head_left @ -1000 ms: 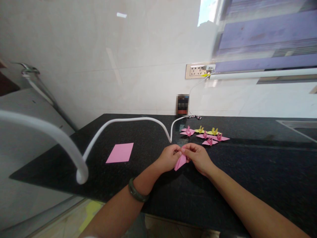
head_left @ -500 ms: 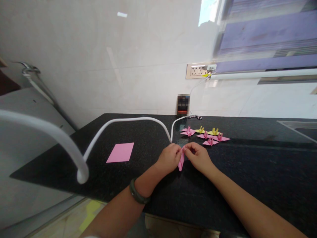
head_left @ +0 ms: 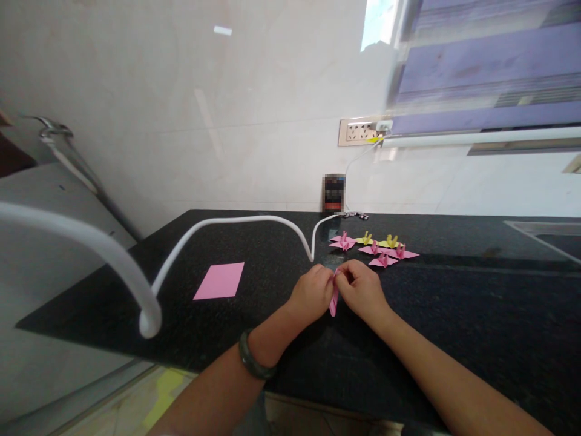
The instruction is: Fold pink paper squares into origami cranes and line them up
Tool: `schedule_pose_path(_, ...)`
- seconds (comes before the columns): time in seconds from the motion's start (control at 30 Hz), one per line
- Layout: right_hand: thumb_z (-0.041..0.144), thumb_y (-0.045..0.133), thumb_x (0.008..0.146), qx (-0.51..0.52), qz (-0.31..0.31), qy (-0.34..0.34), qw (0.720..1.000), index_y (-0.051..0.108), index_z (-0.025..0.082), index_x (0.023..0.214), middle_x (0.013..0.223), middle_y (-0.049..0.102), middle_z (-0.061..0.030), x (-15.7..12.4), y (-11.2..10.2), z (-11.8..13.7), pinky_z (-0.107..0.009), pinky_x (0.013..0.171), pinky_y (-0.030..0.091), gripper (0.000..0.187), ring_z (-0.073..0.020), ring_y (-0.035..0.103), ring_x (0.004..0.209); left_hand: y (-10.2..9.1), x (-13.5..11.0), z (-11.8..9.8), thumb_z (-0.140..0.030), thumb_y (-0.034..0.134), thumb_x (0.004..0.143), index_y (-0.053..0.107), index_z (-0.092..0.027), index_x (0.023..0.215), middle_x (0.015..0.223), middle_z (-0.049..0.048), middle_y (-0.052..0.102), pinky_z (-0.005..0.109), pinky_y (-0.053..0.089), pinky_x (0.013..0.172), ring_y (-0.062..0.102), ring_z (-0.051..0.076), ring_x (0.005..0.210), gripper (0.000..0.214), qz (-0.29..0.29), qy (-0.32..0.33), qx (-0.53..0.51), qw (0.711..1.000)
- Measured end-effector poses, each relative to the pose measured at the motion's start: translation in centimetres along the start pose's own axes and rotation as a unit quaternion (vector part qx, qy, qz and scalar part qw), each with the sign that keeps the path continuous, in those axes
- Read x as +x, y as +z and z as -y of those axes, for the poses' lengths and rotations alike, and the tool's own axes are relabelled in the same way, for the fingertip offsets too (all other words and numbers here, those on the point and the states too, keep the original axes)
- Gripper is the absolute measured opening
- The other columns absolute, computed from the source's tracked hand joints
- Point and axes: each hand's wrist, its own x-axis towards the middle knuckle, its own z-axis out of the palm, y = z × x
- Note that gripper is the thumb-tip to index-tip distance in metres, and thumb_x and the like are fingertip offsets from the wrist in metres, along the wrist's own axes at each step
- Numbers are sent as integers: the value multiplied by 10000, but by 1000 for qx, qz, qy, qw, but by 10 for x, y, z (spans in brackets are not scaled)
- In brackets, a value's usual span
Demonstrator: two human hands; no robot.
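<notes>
Between my two hands is a narrow folded pink origami paper, its lower tip pointing toward me. My left hand is closed on its left side. My right hand pinches the upper end with thumb and forefinger, and the fingers hide much of the paper there. Just beyond the right hand stand several folded paper cranes: pink ones and yellow ones. A flat square of pink paper lies to the left of my hands. A dark bangle circles my left wrist.
A white bendy tube arches over the left of the black countertop. A phone-like device, its screen blurred, leans on the wall below a socket. A sink edge shows at right, a tap at far left.
The fingers of both hands have shifted slightly around the pink paper, and less of it shows now. The right hand has drawn closer to the left. The view has moved a little.
</notes>
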Motion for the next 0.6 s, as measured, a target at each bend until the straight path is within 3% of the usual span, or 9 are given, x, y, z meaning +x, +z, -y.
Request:
schedule_pose_path(0.17, 270, 458, 715, 135, 81, 30, 987, 556, 170, 780, 652, 525, -7, 3, 5, -8, -232, 531, 374, 154, -112, 467, 574, 8, 5, 16, -277, 387, 759, 533, -142, 754, 699, 21, 534, 217, 365, 577, 476, 105, 630, 199, 10, -81, -167, 983)
schedule_pose_path(0.3, 316, 505, 694, 265, 152, 102, 947, 541, 162, 783, 600, 502, 16, 3, 8, -12, -202, 436, 354, 182, -79, 427, 472, 14, 5, 25, -314, 418, 737, 536, -122, 755, 663, 21, 542, 198, 354, 521, 468, 93, 573, 226, 52, -120, -277, 952)
schedule_pose_path(0.43, 332, 533, 673, 325, 154, 155, 920, 532, 156, 722, 576, 488, 28, 3, 7, -11, -186, 404, 341, 182, -63, 408, 440, 14, 5, 25, -303, 460, 707, 548, -123, 742, 649, 13, 535, 190, 340, 512, 446, 85, 559, 203, 53, -118, -285, 950)
schedule_pose_path(0.6, 360, 546, 660, 340, 136, 187, 912, 522, 149, 632, 515, 481, 31, 2, 8, -11, -186, 397, 338, 213, -65, 408, 421, 13, 6, 21, -316, 478, 690, 548, -123, 685, 590, -6, 497, 182, 309, 483, 403, 71, 517, 206, 56, -116, -278, 952)
